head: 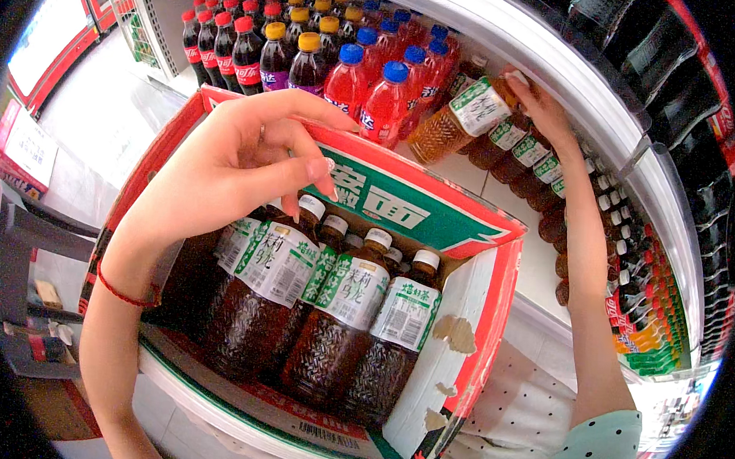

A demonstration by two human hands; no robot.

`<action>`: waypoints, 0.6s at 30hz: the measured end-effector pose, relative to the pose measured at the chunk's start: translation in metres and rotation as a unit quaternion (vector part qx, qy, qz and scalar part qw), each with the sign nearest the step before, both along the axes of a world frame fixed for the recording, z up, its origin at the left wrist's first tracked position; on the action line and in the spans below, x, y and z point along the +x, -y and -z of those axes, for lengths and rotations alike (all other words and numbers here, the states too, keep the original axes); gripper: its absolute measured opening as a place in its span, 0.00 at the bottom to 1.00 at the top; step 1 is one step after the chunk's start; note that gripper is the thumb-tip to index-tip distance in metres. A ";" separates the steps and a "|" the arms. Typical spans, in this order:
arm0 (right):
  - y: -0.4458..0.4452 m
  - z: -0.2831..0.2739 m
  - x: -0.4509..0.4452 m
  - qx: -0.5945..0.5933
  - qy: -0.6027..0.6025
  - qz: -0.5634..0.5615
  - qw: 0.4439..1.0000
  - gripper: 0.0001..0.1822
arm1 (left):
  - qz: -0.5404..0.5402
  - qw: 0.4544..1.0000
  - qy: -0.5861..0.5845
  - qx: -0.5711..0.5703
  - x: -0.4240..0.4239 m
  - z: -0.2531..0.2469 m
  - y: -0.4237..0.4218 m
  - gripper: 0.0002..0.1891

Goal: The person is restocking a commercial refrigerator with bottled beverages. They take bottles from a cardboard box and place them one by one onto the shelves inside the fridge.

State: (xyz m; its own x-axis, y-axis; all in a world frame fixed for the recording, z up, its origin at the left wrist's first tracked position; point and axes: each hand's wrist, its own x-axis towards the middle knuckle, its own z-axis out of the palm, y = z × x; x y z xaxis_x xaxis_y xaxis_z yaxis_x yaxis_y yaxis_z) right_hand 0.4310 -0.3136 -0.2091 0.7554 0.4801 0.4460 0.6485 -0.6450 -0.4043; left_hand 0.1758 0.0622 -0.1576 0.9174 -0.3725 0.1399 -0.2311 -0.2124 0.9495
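Observation:
My right hand (536, 104) grips a bottle of brown tea (464, 120) near its cap. That bottle has a white and green label and tilts over the shelf, beside a row of similar tea bottles (528, 151). In front of me is an opened red and green cardboard box (489, 333) with several matching tea bottles (346, 302) standing inside. My left forearm reaches around the box's left side. Over its far flap hangs my left hand (241, 156), fingers bent and apart, with no bottle between them. Whether the left fingertips press the flap cannot be made out.
The white shelf (509, 226) carries red-capped cola bottles (247, 52), yellow-capped dark bottles (307, 61) and blue-capped red drinks (385, 101). A pale upper shelf edge (553, 59) curves close above my right hand. Green and orange drinks (645, 340) stand further right. A grey cart-like frame (41, 234) is at left.

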 end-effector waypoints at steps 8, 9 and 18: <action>-0.038 -0.011 0.025 -0.228 0.004 -0.106 0.968 0.10 | 0.005 1.000 0.021 0.006 0.000 0.000 0.001 0.20; -0.033 -0.006 0.034 -0.234 0.025 -0.110 0.966 0.09 | 0.005 1.000 0.016 0.001 -0.001 -0.002 0.002 0.19; -0.033 0.025 0.091 -0.266 0.064 -0.067 0.960 0.08 | 0.087 0.989 0.018 0.114 -0.006 0.000 0.003 0.06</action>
